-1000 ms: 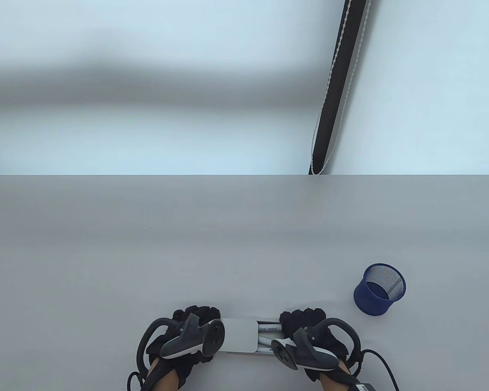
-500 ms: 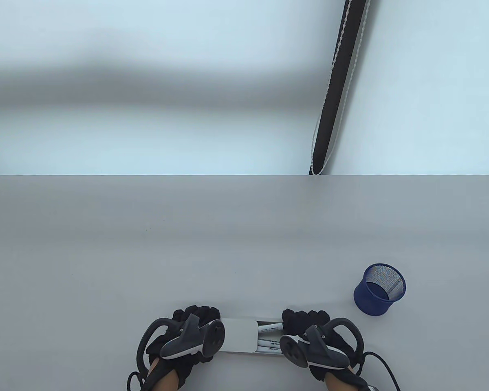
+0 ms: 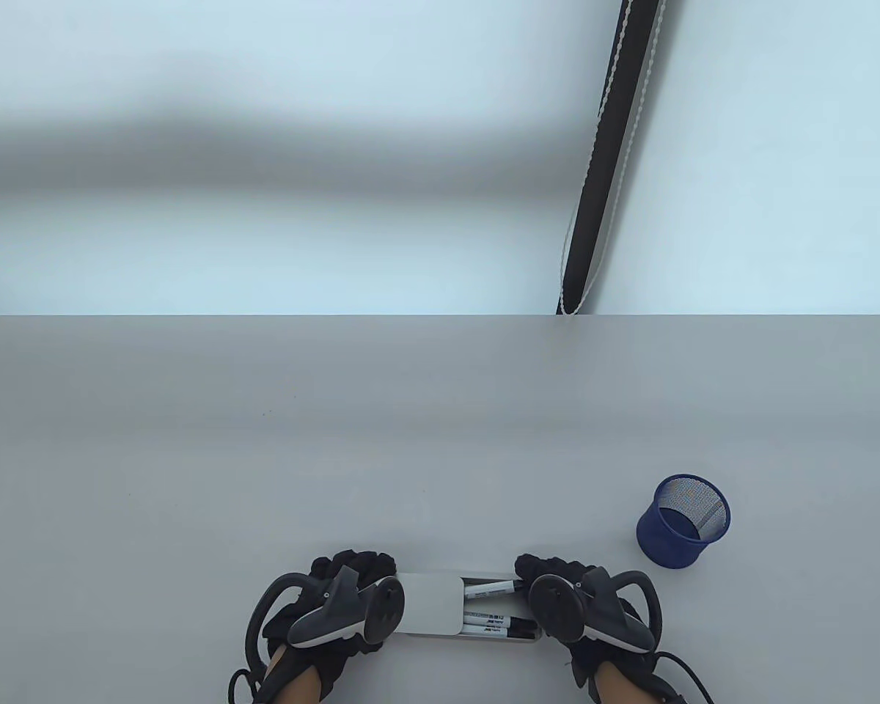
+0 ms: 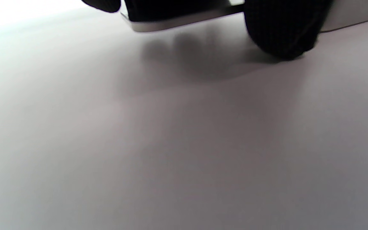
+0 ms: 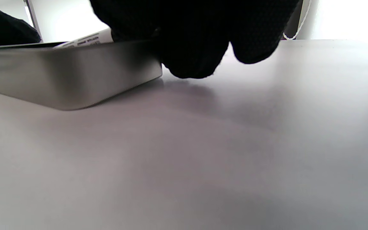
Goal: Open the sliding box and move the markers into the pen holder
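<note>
Hands are sitting nearest me, at the table's (image 3: 191, 455) six o'clock edge, one on each end of the box (image 3: 429, 605). I am seeing my left hand (image 3: 337, 609) curled over the box's nine o'clock end, its fingers (image 4: 279, 28) wrapping down the side to touch the tabletop in the left wrist view, so it is gripping the lidded part. My right hand (image 3: 579, 609) is clamping the three o'clock end; in the right wrist view its fingers (image 5: 190, 48) are hooking over the metal tray's wall and end corner, holding it.

Between the two hands the box is lying flat and partly slid open. Its pale lid (image 3: 431, 603) is covering the nine o'clock half, and the tray is showing at the three o'clock half. Markers (image 3: 495, 607) are lying inside the exposed tray, white barrels with black caps, lengthwise from nine to three o'clock; I am counting about three but cannot tell exactly.

Farther out, toward two o'clock of the box and well apart from it, the blue mesh holder (image 3: 683, 521) is standing upright.

Beyond the table's twelve o'clock edge, a dark pole (image 3: 605, 161) with a white cord is leaning against the pale wall.
</note>
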Motion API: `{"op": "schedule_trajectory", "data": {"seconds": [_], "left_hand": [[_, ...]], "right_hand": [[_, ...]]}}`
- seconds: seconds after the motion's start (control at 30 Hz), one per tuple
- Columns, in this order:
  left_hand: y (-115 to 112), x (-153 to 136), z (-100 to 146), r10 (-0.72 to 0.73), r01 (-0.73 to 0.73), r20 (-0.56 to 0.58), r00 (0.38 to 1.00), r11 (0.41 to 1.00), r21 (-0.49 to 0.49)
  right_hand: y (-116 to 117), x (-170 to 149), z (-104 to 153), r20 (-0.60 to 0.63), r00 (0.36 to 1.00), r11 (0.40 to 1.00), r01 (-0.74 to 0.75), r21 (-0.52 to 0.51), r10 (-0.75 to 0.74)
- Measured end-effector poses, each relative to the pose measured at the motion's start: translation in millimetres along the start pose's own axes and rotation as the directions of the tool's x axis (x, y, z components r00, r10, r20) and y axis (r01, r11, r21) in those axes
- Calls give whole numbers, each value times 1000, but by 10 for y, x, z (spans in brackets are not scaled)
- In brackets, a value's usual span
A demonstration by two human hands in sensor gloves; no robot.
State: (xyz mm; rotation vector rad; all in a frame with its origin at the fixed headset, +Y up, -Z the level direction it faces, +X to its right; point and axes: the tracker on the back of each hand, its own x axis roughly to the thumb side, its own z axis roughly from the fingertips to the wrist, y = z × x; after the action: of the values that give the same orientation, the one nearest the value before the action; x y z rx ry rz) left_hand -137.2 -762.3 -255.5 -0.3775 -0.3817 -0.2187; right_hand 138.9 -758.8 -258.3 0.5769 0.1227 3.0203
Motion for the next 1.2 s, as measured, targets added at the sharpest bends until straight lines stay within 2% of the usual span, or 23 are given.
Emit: {"op": "schedule_trajectory", "data": {"seconds": [0.3,0.77,1.07,1.2], "left_hand": [[-2,1,0,-1,1,-1,1000,1000,0],[-4,3,2,3,-3,2,1000,1000,1],[-10,6,-1,14,-14,7,1000,1000,0],[-9,1,2,13,-13,7,1000,1000,0]], "right_hand": [[-127,-134,45,-36,996,997,80,-16,-81],[-411,-237,145,-32,975,968,216,-130,-222],[-662,-291,274,-11,962,927,260,-269,-273],[-766,-332,359,-5,953,884,280,-375,-304]]}}
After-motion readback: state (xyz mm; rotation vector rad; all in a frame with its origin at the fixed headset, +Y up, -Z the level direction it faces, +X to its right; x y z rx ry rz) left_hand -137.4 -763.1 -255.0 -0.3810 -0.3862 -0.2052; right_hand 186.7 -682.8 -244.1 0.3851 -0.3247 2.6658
